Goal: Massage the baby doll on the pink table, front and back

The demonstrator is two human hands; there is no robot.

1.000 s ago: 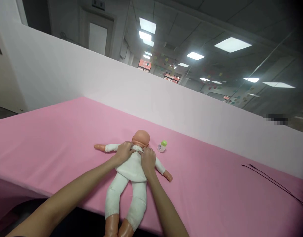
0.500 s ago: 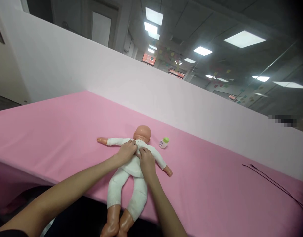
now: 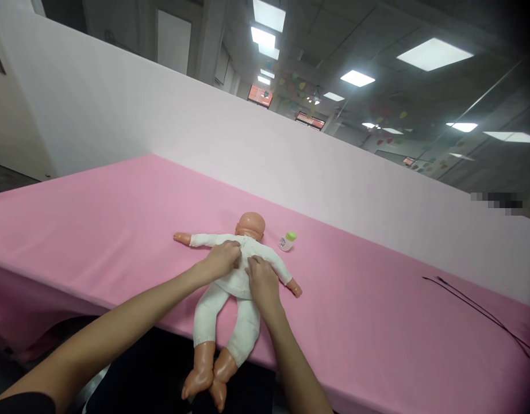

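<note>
- As the doll (image 3: 230,282) lies on its back across the near edge of the pink tabletop (image 3: 118,218), its head points toward the white wall (image 3: 291,167) and its bare feet hang past the edge, toward the person.
- Left hand (image 3: 222,261): rests on the doll's chest near the left shoulder, fingers (image 3: 233,248) curled together and pinching the white suit; whether cloth is actually gripped cannot be told.
- Right hand (image 3: 261,282): lies on the doll's right side, fingers bent and pressed to the cloth just beside the left hand.
- Doll's arms: spread out flat to either side, both sleeved.
- Bottle (image 3: 286,241): small, with a green cap, lying near the doll's head, untouched.
- Cable (image 3: 480,313): thin and black, well apart at far right.
- Progress, judged: the suit already covers trunk, arms and legs; the work at the chest front appears unfinished, since both hands are on it there.
</note>
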